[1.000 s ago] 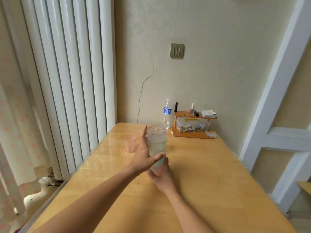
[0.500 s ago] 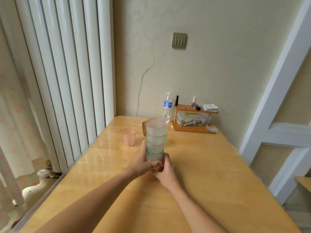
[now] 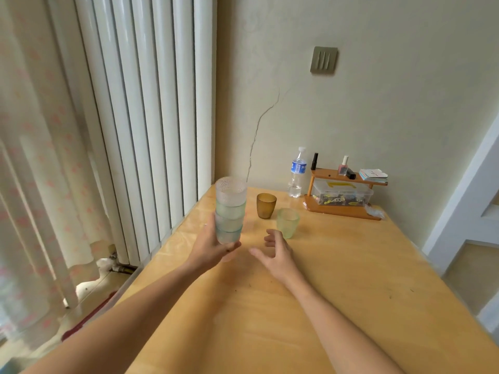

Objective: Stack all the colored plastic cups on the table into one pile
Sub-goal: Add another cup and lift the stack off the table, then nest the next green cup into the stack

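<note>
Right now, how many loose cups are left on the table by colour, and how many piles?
Amber cup: 1
Green cup: 1
Piles: 1, the stack in the left hand; its cup count is unclear.
Total: 2 loose cups and 1 pile.

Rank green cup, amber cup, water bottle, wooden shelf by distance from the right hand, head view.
From the right hand:
1. green cup, just beyond the fingers
2. amber cup, behind it, slightly left
3. water bottle, by the back wall
4. wooden shelf, far right corner
</note>
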Demonstrator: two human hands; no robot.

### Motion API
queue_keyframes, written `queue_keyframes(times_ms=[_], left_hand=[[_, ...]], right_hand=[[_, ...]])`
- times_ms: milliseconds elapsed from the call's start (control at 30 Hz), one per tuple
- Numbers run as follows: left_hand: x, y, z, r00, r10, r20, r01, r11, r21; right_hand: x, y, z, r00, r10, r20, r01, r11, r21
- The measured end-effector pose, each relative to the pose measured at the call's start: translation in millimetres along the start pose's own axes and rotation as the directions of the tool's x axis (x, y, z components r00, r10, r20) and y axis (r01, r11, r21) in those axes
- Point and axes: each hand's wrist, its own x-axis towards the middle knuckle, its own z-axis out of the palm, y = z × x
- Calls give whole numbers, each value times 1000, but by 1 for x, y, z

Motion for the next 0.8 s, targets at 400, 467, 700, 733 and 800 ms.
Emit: queue_keyframes(times_ms=[400, 467, 700, 733, 800], left_hand=[[10, -29, -6, 995, -3, -97, 6, 1000, 23], [10, -31, -5, 994, -14, -104, 14, 1000, -4], [10, -29, -3, 996, -2, -91, 1, 1000, -12], [10, -29, -4, 996, 0, -88, -1, 1000, -2], [11, -30, -5, 996, 10, -85, -8, 1000, 15]], right_hand=[[59, 11, -24, 876, -103, -471, -37, 960, -279], [64, 10, -25, 853, -99, -513, -72, 950, -304], [85, 26, -23, 916, 146, -374, -226, 958, -179], [87, 27, -23, 918, 178, -354, -245, 957, -156], [88, 27, -23, 917, 200, -345, -261, 955, -139]])
